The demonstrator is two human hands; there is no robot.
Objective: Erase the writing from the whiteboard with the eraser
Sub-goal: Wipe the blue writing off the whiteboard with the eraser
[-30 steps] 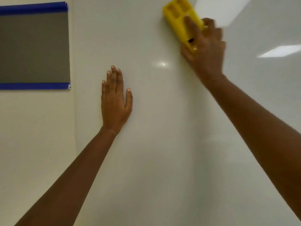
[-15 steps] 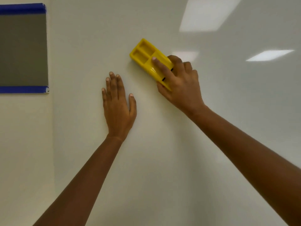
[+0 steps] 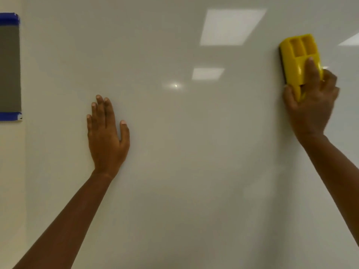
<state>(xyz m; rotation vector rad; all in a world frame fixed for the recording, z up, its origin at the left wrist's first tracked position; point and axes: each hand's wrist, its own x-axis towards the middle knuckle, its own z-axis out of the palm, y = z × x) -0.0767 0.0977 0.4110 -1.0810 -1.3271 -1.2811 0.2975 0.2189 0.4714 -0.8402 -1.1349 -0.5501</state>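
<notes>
Yellow plastic eraser (image 3: 297, 61) sits flat on the whiteboard (image 3: 194, 152), upper right; I grip its lower end with my right hand (image 3: 310, 101). It looks light and stiff. My left hand (image 3: 106, 136) presses flat, fingers straight.

Wide bare stretch of whiteboard (image 3: 194, 162) across frame centre, passable between left hand (image 3: 106, 140) flat on the board at centre-left and right hand (image 3: 310, 105) gripping eraser (image 3: 293, 63) at upper right. Grey blue-edged panel (image 3: 9, 66) (left of board's edge) bounds far upper left.
</notes>
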